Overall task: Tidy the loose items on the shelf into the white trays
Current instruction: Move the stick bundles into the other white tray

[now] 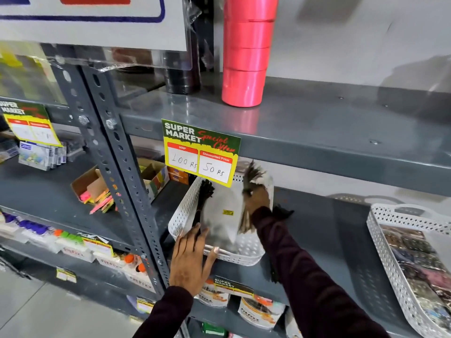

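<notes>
Left hand (189, 262): flat, fingers straight, resting on the tray's near rim.
Right hand (256, 197): over the tray, clutching a blurred, stringy brown bundle (253, 173).
White tray (244, 258): perforated plastic on the grey metal shelf (329, 228), glossy grey packet (219, 215) inside.
Price card (201, 152): "SUPER MARKET Special Offer", MRP 100 Rs, Discounted Price 50 Rs.

grey shelf (329, 235) | left white tray (181, 215) | right white tray (383, 237) | maybe dark tuft (284, 212)

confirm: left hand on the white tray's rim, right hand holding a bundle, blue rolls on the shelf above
Head view: the rolls are pink, not blue. The left hand on the white tray rim and right hand holding the bundle are right.
</notes>
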Motion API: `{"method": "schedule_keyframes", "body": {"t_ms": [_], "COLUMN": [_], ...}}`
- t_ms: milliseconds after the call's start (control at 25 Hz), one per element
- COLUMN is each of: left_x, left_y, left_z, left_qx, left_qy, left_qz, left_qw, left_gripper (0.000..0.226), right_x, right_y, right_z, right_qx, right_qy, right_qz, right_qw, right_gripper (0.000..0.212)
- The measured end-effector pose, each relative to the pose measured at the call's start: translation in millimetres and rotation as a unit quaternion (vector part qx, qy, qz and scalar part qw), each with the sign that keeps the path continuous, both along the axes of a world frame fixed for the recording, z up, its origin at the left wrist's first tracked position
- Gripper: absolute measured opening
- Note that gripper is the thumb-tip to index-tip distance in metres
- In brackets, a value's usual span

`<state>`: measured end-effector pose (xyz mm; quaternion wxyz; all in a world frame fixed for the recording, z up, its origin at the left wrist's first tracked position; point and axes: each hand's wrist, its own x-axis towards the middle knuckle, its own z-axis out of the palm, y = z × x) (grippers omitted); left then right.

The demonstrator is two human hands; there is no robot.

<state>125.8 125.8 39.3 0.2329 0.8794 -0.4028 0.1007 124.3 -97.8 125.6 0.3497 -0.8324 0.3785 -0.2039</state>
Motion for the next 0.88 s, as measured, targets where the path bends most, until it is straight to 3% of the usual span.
{"method": "schedule_keyframes", "body": {"t_ms": [240,320,440,520,600,680,760,880], "left_x": [-1,-2,-2,-2,-3,-2,-1,-3], "left_y": [1,0,-1,-1,-3,-3,-2,-1], "left_z": [0,2,1,-2,-3,-4,-4,-3], "left_qx": [-0.001,0.002,-0.001,-0.005,-0.009,-0.009,-0.008,-0.009], "left_qy": [0.009,-0.002,-0.01,-0.008,-0.004,-0.001,-0.002,0.0], "left_qz": [0.005,0.005,0.01,0.013,0.013,0.014,0.014,0.014], "left_qw": [1.0,1.0,1.0,1.0,1.0,1.0,1.0,1.0], "left_gripper": [0.062,0.061,0.059,0.058,0.058,0.059,0.058,0.059], "right_x": [27,18,-27,-68,-95,-99,-100,-102], "right_y": [50,45,16,-9,-25,-23,-16,-18], "right_z": [-50,-33,-5,-14,-39,-59,-64,-55], "right_qx": [0.025,-0.018,-0.06,-0.054,-0.016,0.052,0.058,0.034], "right_qy": [0.193,0.163,0.007,-0.031,0.089,0.197,0.218,0.192], "right_qz": [0.067,0.042,-0.044,-0.121,-0.121,-0.041,-0.016,-0.066], "right_qw": [0.979,0.986,0.997,0.991,0.989,0.978,0.974,0.979], "right_gripper": [0.036,0.037,0.039,0.031,0.033,0.043,0.038,0.034]}}
